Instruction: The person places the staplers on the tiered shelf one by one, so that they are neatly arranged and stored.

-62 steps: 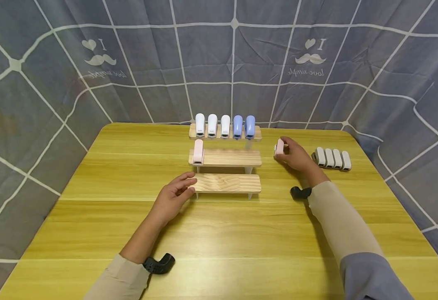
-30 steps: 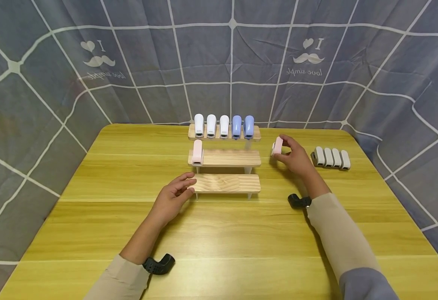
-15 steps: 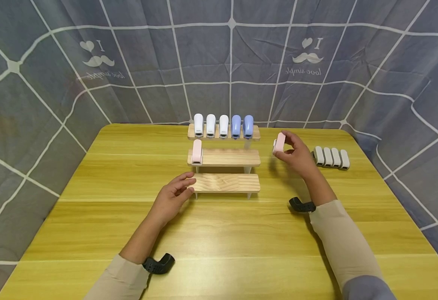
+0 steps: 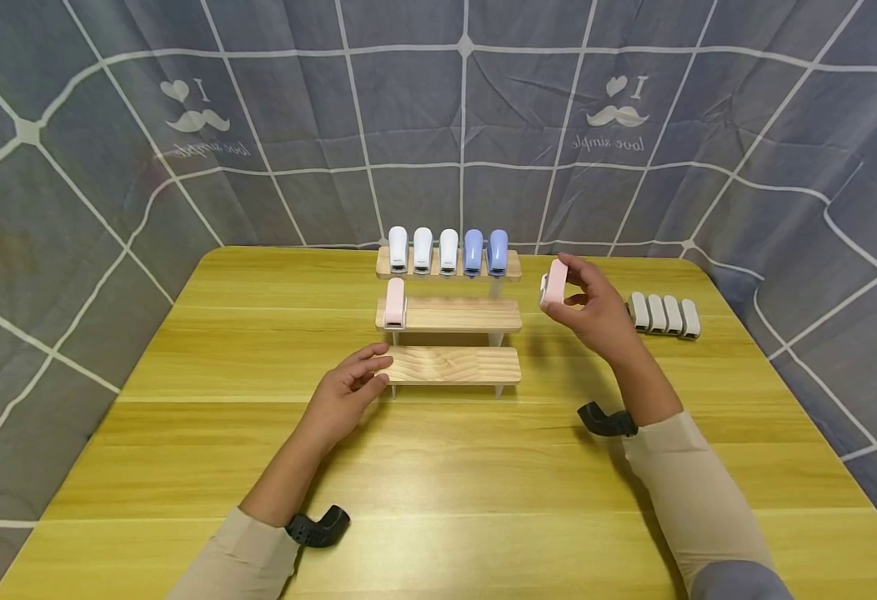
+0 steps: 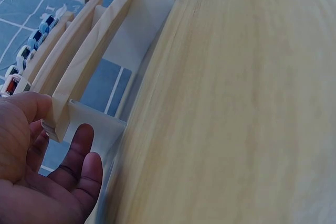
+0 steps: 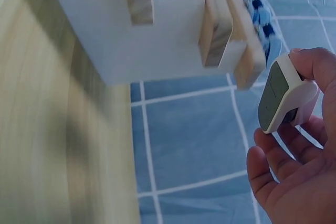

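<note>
My right hand (image 4: 596,310) pinches a small pink stapler (image 4: 555,282) between thumb and fingers, above the table to the right of a three-step wooden rack (image 4: 468,315). In the right wrist view, the grey base of this stapler (image 6: 274,95) faces the rack. My left hand (image 4: 344,398) holds the left end of the rack's lowest board (image 4: 457,365); in the left wrist view, its fingers curl around that board end. Another pink stapler (image 4: 395,303) stands at the left of the middle step. Three white staplers (image 4: 423,250) and two blue staplers (image 4: 473,252) line the top step.
Several white staplers (image 4: 665,316) stand in a row on the table, right of my right hand. The wooden table (image 4: 453,492) stretches in front of the rack. A grey checked curtain (image 4: 423,108) surrounds its back and sides. Each wrist wears a black band (image 4: 318,527).
My right hand has lifted the pink stapler higher off the table and brought it slightly left, tilting it more upright. The left hand stays on the rack.
</note>
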`<state>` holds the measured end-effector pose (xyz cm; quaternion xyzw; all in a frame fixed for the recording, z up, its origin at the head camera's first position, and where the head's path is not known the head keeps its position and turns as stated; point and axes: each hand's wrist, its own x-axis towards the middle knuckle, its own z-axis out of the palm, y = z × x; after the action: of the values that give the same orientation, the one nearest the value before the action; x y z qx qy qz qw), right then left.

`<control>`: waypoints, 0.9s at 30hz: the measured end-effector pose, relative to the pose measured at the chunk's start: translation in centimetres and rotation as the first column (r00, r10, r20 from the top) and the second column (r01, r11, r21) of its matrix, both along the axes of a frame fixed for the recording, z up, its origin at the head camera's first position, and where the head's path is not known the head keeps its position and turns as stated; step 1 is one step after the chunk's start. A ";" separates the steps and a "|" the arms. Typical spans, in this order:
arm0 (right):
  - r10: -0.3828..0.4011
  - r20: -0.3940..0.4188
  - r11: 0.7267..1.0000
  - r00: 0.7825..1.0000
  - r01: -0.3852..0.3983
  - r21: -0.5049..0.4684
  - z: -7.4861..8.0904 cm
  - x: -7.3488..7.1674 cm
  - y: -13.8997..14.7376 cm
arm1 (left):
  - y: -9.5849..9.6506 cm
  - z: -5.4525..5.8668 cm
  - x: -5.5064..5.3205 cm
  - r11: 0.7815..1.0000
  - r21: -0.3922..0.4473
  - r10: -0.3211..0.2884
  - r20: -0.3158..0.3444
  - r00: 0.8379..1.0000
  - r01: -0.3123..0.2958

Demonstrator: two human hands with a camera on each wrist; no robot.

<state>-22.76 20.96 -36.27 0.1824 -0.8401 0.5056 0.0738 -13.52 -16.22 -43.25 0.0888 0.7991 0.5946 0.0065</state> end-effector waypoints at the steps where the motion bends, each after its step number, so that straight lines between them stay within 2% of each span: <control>1: 0.006 -0.006 1.000 1.000 -0.006 0.004 0.1 0.1 -0.2 | 0.0 0.0 0.0 1.000 0.002 -0.003 -0.002 1.000 0.003; 9: 0.064 -0.067 0.998 0.996 -0.064 0.008 0.7 1.2 -2.3 | 0.0 0.1 0.1 1.000 -0.012 0.000 -0.001 1.000 0.000; 15: 0.113 -0.082 0.994 0.990 -0.112 0.015 1.0 1.7 -4.2 | 0.0 0.1 0.0 0.999 -0.033 0.013 0.004 1.000 -0.013; 22: 0.174 -0.121 0.985 0.977 -0.174 0.013 1.0 2.1 -6.3 | -0.1 0.1 0.1 1.000 0.002 0.002 0.005 1.000 -0.002; 27: 0.190 -0.128 0.982 0.973 -0.189 0.018 1.0 2.3 -7.9 | -0.1 0.1 0.1 1.000 0.007 -0.004 -0.002 1.000 0.004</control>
<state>-20.46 13.06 -35.24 0.2942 -0.8137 0.4951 0.0791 -13.46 -16.30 -43.12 0.0911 0.7969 0.5972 0.0068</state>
